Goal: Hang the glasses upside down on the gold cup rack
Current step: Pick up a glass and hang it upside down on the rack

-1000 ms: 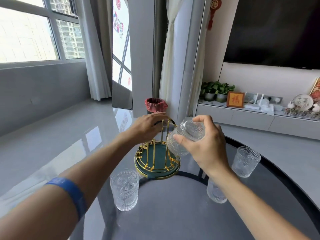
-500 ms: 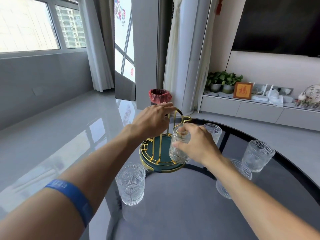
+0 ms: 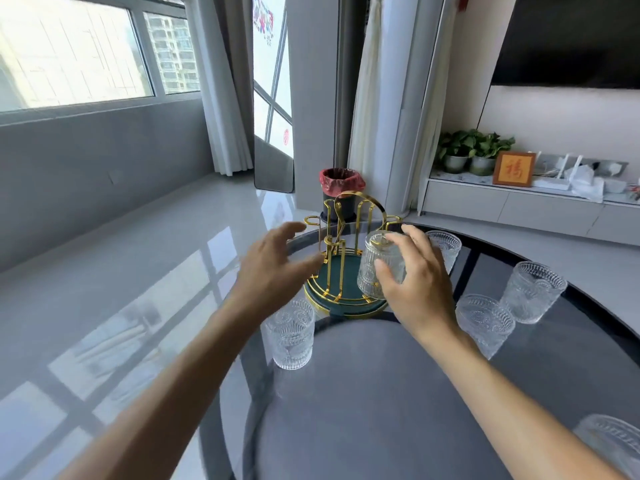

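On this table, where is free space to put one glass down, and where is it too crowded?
The widest bare patch is the near middle of the table, between the two forearms, bordered by the left upright glass and the glasses at right. It is crowded around the gold cup rack, where both hands and the hung glass meet.

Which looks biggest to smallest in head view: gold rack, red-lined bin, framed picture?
1. gold rack
2. red-lined bin
3. framed picture

The rack sits much nearer the camera than the other two, so this is apparent size only.
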The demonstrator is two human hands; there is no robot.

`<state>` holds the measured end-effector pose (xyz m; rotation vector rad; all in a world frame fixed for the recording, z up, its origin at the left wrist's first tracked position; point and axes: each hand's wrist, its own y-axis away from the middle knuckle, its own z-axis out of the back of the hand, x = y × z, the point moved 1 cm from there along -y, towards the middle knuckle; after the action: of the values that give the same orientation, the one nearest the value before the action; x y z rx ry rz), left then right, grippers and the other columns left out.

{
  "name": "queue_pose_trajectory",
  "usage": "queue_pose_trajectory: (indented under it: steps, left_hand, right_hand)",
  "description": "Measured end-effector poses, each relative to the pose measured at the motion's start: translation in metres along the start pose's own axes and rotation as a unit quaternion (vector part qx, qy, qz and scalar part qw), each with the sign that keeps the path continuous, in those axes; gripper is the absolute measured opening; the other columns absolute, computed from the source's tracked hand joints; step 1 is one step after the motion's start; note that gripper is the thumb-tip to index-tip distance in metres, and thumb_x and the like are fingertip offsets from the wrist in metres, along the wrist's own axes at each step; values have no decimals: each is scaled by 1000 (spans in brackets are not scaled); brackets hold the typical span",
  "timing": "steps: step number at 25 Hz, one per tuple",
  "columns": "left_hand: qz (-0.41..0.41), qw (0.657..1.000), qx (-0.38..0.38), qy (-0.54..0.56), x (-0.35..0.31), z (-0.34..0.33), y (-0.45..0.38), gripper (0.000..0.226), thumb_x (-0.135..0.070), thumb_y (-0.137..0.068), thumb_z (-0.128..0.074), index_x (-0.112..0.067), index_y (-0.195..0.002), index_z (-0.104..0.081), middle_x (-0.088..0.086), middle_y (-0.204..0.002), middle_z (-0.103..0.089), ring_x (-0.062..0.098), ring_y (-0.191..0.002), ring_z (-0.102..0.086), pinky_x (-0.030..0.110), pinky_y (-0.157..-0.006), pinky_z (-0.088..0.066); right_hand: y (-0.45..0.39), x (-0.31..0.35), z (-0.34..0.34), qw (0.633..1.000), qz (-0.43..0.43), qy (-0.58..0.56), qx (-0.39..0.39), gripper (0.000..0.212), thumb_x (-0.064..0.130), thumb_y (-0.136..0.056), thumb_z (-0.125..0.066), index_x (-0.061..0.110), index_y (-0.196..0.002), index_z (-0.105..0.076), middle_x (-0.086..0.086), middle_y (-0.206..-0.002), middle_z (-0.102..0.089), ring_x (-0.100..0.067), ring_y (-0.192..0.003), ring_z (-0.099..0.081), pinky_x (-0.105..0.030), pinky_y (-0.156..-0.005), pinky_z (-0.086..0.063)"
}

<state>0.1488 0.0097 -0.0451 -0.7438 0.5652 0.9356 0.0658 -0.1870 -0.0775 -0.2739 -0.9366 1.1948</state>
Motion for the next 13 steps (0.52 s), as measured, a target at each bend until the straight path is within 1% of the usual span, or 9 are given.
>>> queue_pose_trajectory:
  steps: [2,3,4,5,7,9,10,12,13]
  left_hand:
    - [62,987,69,-129,30,-17,41,93,-64,-68,-70,-33,-148,-33,8,-158,-29,31,-138,-34,49,-107,-37]
    - [82,976,99,-175,42,-25,52,104,-67,-65,-71,-35,-151,-23,7,-163,-16,33,-143,-25,50,-109,-33]
    - [95,968,118,-198,52,-30,57,109,-69,-64,-71,-36,-153,-16,7,-164,-13,33,-144,-24,49,-109,-33]
    - [103,967,126,-197,60,-32,58,109,-70,-64,-70,-37,-152,-15,8,-161,-22,33,-140,-32,48,-106,-37]
    - [118,975,111,-154,67,-32,59,102,-68,-62,-71,-37,-147,-24,8,-143,-53,30,-123,-54,44,-96,-48]
    - [128,982,69,-122,66,-30,65,92,-65,-54,-70,-37,-134,-35,5,-122,-67,28,-104,-63,39,-83,-53]
    - [118,987,47,-101,63,-29,68,86,-62,-50,-71,-37,-126,-37,4,-115,-68,27,-97,-64,37,-78,-53]
    - [83,996,24,4,55,-24,72,77,-53,-49,-78,-42,-112,-36,-3,-107,-67,22,-87,-65,37,-76,-54]
    - [53,995,18,78,52,-22,73,76,-46,-51,-83,-42,-110,-36,-7,-106,-65,19,-87,-66,39,-77,-56]
  right_hand:
    - [31,13,-3,997,60,-13,-44,33,4,-78,-66,11,-111,-66,-7,-126,-61,-27,-108,-55,-36,-91,-45]
    - [45,19,-6,997,66,-39,-31,35,-1,-76,-64,12,-109,-66,-4,-120,-63,-22,-102,-58,-33,-88,-47]
    - [57,24,-7,996,39,-82,-9,36,-2,-75,-62,16,-106,-66,0,-114,-65,-14,-93,-61,-27,-82,-49]
    - [65,29,-8,991,-13,-135,8,35,0,-75,-61,23,-101,-66,5,-107,-66,-6,-81,-62,-22,-75,-49]
    - [77,34,-11,963,-142,-225,48,32,6,-76,-62,35,-88,-63,10,-93,-69,-6,-68,-63,-20,-67,-49]
    - [87,39,-14,918,-262,-269,125,21,12,-79,-63,32,-86,-62,5,-90,-70,-13,-73,-67,-37,-68,-56]
    - [90,42,-13,888,-317,-287,169,17,16,-81,-63,29,-91,-63,0,-95,-70,-20,-78,-68,-40,-65,-58]
    - [93,53,-11,804,-415,-361,227,18,29,-86,-64,27,-103,-61,-8,-107,-66,-28,-82,-69,-38,-56,-58]
    - [92,57,-9,760,-445,-412,233,25,38,-87,-65,26,-108,-59,-11,-109,-65,-31,-83,-70,-40,-56,-59]
